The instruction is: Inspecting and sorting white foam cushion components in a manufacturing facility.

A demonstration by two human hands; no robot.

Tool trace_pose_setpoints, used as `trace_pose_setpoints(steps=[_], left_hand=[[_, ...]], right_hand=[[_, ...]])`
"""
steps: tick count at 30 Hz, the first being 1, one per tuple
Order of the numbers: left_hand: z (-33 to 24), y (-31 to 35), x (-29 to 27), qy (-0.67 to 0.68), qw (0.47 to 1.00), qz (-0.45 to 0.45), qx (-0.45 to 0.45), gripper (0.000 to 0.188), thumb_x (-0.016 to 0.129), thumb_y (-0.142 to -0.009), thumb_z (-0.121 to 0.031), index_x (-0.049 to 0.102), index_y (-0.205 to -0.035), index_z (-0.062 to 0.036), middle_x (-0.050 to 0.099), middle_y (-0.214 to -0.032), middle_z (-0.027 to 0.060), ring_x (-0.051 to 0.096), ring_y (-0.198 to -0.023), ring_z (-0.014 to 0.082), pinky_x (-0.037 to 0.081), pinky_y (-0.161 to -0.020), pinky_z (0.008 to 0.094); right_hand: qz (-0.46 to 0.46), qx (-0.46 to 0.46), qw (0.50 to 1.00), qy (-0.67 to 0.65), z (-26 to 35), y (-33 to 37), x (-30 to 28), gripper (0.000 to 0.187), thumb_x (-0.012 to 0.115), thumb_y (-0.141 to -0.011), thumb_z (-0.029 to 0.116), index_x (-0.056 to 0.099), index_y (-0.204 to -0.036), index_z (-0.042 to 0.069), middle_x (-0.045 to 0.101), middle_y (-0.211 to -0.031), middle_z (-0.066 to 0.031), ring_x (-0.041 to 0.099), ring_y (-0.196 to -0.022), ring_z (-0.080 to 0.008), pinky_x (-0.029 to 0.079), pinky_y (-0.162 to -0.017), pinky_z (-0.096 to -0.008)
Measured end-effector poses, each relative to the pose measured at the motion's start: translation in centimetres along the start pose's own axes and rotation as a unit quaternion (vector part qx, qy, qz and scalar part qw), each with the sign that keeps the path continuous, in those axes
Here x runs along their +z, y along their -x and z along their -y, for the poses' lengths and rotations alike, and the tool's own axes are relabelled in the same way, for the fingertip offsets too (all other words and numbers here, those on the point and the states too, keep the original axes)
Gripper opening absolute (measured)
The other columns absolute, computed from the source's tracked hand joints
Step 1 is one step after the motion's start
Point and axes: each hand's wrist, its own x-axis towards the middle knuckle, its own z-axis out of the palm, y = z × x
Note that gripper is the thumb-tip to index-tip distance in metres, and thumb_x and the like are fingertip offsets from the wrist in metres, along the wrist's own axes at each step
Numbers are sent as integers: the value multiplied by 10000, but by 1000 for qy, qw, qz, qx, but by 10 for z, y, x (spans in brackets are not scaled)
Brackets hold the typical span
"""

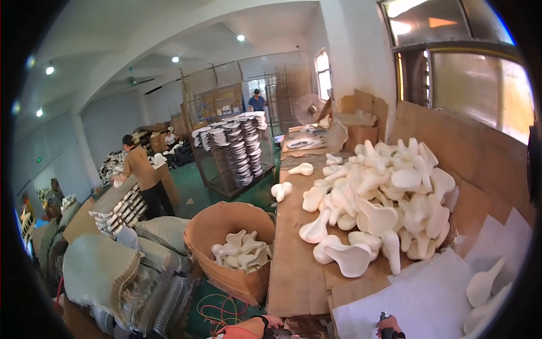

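At the lower edge, my right hand (389, 324) is closed around a dark gun-like tool (384, 315) with a small metal top; the rest of it is cut off. It is over the white sheet (406, 294) on the cardboard-covered table. My left hand (274, 321), with a dark band at the wrist, is beside the table's near edge, close to a brown, worn surface (305, 325); its fingers are too small and partly hidden to read. Ahead lies a big heap of cream foam bicycle saddle pads (378, 212). More saddle pads (480, 288) lie at the right rim.
A large cardboard drum (220, 220) with saddle pads inside stands left of the table (293, 271). Stuffed sacks (101, 265) and red and yellow hoses (220, 308) lie nearby. A wire rack (209, 169) holds stacked pieces. One co-worker (141, 169) stands at left, another (257, 103) farther back.
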Motion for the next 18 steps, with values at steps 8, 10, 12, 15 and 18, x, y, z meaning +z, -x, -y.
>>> trace_pose_setpoints(steps=[8,10,12,15,18], left_hand=[[-30,-28,17,-13,999,-41,-1,631,576,-850,-399,368,-1400,-170,565,-1085,61,580,-772,247,488,-600,412],[-43,-27,27,-68,998,-15,11,584,575,-849,-403,408,-1369,-194,562,-1052,50,563,-722,230,486,-589,409],[-45,-29,32,-66,997,-6,25,526,568,-856,-400,449,-1334,-215,558,-1002,28,531,-676,201,474,-571,390],[-70,-3,44,-99,995,-12,22,482,564,-862,-390,479,-1301,-209,555,-971,14,500,-646,175,455,-535,372],[-57,0,47,-65,995,-47,65,303,576,-833,-342,601,-1044,-126,548,-824,32,514,-584,176,463,-496,348]], right_hand=[[-69,-72,995,16,-57,-43,11,272,578,-677,104,574,-891,-65,646,-741,-223,665,-724,-337,517,-643,-398],[-69,-73,995,14,-62,-45,12,277,570,-676,96,577,-900,-67,644,-754,-236,662,-735,-350,512,-647,-405],[-63,-71,995,8,-60,-47,15,293,572,-665,93,578,-906,-72,646,-775,-246,661,-755,-361,514,-666,-405],[-85,-69,994,2,-83,-67,14,305,571,-659,94,581,-914,-73,652,-783,-238,663,-759,-357,517,-676,-402],[-68,-80,994,18,-76,-66,12,317,573,-658,99,582,-923,-75,654,-784,-228,669,-767,-338,522,-676,-392]])
